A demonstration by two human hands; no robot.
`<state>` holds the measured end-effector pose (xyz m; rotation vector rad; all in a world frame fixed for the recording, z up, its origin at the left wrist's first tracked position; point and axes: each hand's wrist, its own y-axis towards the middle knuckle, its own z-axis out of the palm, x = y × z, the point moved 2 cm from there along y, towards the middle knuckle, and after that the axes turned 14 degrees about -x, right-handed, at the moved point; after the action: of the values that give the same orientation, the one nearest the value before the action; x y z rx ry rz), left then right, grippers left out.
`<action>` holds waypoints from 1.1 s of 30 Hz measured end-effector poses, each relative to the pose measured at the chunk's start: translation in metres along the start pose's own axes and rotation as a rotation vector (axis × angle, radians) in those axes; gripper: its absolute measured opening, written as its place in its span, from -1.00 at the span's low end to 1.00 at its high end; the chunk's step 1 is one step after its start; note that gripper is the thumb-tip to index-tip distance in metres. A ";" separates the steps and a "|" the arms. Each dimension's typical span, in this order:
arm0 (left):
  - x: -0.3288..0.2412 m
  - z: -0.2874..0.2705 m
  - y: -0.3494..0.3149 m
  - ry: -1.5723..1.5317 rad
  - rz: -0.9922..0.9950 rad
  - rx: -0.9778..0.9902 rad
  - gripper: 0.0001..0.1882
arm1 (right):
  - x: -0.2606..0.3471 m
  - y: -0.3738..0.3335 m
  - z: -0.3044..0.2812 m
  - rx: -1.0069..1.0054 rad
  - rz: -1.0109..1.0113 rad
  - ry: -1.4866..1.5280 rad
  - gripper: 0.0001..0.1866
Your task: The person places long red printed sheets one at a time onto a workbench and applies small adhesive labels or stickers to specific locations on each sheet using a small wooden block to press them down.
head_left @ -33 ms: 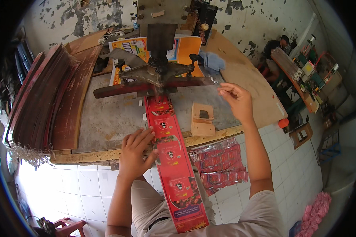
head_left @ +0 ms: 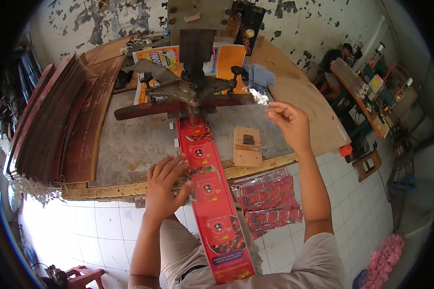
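Observation:
A long red printed strip (head_left: 209, 188) runs from under a metal press (head_left: 193, 91) toward my lap, hanging past the table edge. My left hand (head_left: 165, 185) lies at the strip's left edge with fingers stretched out, fingertips touching it. To the right of the press's bar, my right hand (head_left: 290, 126) is raised, thumb and fingers pinched on a crumpled piece of silver foil (head_left: 259, 97). The strip's far end is hidden beneath the press head. A wooden block (head_left: 247, 146) with a small dark piece on it sits right of the strip.
Dark red boards (head_left: 53, 120) are stacked at the left of the worktable (head_left: 130, 154). Red packets (head_left: 267, 200) in clear film are below its front edge. A blue cloth (head_left: 260, 75) lies behind the press. A person (head_left: 336, 60) sits at another bench on the right.
The foil at my right fingertips has turned and now shows larger and brighter. My right hand has shifted very slightly; my left hand and the strip look the same.

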<state>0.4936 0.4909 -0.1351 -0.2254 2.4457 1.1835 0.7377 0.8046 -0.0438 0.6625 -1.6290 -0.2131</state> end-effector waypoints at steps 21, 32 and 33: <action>-0.083 -0.004 0.030 -1.079 -0.461 -0.087 -0.80 | 0.120 -0.117 0.060 0.331 -0.505 0.057 -0.69; -0.080 -0.014 0.039 -0.648 -0.017 -0.217 -0.94 | 0.114 -0.114 0.061 0.387 -0.379 0.059 -0.71; -0.080 -0.013 0.039 -0.643 -0.013 -0.211 -0.94 | 0.111 -0.113 0.059 0.394 -0.394 0.050 -0.71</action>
<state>0.5501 0.5027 -0.0659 0.0751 1.7642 1.2664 0.7110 0.6393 -0.0168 1.2823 -1.4918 -0.1589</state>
